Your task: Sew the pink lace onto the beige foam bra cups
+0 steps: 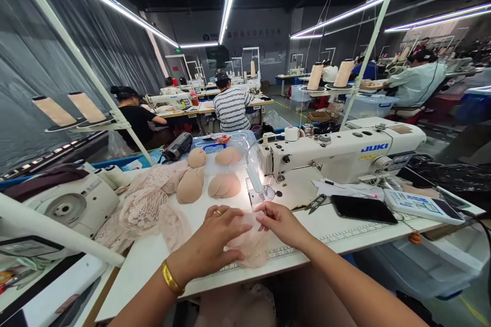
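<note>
My left hand (213, 240) rests over a piece of sheer pale-pink fabric (253, 249) at the front of the sewing table, its fingers spread and its thumb held apart. A gold bangle and a ring are on this hand. With thumb and forefinger, my right hand (283, 224) pinches the far edge of the same fabric. Just beyond the fingertips stands the needle area of a white sewing machine (337, 147), its lamp lit. Beige moulded cups (224, 185) lie in small stacks behind my left hand. To their left is a heap of pale lace (148, 194).
Right of the needle lie thread snips (316, 204), a black phone (363, 209) and a white boxy device (422, 206). A printed ruler (337, 236) runs along the table's front. Thread stands (370, 46) rise at both sides. Several people sit at machines beyond.
</note>
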A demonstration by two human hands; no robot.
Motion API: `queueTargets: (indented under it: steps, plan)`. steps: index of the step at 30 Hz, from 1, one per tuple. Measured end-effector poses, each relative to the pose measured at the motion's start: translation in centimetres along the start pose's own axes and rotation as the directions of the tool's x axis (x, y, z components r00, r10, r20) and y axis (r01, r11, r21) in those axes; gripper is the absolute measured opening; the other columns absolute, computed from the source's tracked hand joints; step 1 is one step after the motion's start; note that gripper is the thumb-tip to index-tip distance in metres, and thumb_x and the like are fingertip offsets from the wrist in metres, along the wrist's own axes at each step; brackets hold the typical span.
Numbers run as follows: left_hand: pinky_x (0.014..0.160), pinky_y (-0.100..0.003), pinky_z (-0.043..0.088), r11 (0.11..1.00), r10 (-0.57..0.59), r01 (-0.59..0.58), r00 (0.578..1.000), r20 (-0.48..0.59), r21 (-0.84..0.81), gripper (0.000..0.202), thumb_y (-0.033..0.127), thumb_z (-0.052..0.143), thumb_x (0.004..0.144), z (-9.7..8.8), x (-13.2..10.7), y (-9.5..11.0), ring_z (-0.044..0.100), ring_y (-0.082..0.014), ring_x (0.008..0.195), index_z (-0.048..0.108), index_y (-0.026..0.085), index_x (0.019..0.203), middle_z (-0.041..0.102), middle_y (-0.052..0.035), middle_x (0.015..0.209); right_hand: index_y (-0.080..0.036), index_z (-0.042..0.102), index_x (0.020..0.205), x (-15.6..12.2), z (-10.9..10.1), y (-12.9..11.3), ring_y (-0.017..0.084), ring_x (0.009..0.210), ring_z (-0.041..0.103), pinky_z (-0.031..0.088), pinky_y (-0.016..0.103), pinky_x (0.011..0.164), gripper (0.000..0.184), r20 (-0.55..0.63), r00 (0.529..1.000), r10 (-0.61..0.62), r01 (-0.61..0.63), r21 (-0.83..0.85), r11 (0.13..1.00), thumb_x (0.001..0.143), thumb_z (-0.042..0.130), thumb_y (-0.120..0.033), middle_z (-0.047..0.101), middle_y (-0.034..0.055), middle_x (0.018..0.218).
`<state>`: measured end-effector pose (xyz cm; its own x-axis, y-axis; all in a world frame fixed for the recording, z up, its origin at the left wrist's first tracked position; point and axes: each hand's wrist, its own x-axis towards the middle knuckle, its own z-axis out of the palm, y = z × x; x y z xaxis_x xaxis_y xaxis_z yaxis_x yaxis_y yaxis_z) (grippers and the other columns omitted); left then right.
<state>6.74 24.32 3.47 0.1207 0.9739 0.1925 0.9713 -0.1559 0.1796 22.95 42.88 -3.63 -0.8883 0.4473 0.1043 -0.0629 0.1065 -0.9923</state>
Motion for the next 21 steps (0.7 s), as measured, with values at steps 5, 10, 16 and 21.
queueTargets:
  steps: [5, 10, 16, 21]
  plan:
    - [0.118, -0.054, 0.035, 0.866, -0.221, 0.228, 0.973, 0.068, -0.445, 0.088, 0.051, 0.082, 0.083, -1.4, 0.9, 1.0, 0.040, -0.0376, 0.146, 0.039, 0.030, 0.157, 0.046, -0.0141, 0.159, -0.023, 0.073, 0.098, -1.6, 0.5, -4.7, 0.019, 0.073, 0.070, 0.051, 0.029, 0.071, 0.015, 0.207, 0.972, -0.110, 0.177, -0.341, 0.923, 0.095, 0.058, -0.021, 0.073, 0.0003, 0.082]
    - [0.099, -0.038, 0.050, 0.690, -0.050, 0.195, 0.974, 0.223, -0.697, 0.043, 0.037, 0.079, 0.082, -1.1, 2.9, 0.4, 0.063, -0.0279, 0.112, 0.065, 0.024, 0.121, 0.069, -0.0050, 0.120, -0.024, 0.074, 0.102, -1.7, 0.0, -9.2, 0.021, 0.083, 0.071, 0.047, 0.028, 0.073, 0.017, 0.408, 0.900, -0.153, 0.376, -0.552, 0.744, 0.096, 0.061, -0.016, 0.078, 0.0029, 0.096]
    - [0.059, -0.025, 0.038, 0.751, -0.278, 0.241, 0.960, 0.038, -0.614, 0.023, 0.038, 0.063, 0.090, -1.8, 3.2, -0.7, 0.046, -0.0139, 0.066, 0.051, 0.022, 0.079, 0.049, 0.0041, 0.074, -0.021, 0.066, 0.091, -0.2, -0.7, -10.4, 0.020, 0.071, 0.062, 0.036, 0.029, 0.063, 0.015, 0.334, 0.866, -0.372, 0.462, -0.820, 0.339, 0.099, 0.056, -0.013, 0.070, 0.0042, 0.079]
    - [0.057, -0.029, 0.034, 0.995, -0.101, 0.085, 0.923, -0.370, -0.058, 0.017, 0.019, 0.047, 0.096, -1.6, 2.4, -1.6, 0.045, -0.0155, 0.061, 0.048, 0.022, 0.079, 0.052, 0.0026, 0.069, -0.023, 0.070, 0.103, 0.4, 0.4, -6.4, 0.023, 0.086, 0.068, 0.045, 0.033, 0.075, 0.031, 0.225, 0.719, -0.657, 0.509, -0.814, 0.279, 0.102, 0.042, -0.008, 0.077, 0.0081, 0.102]
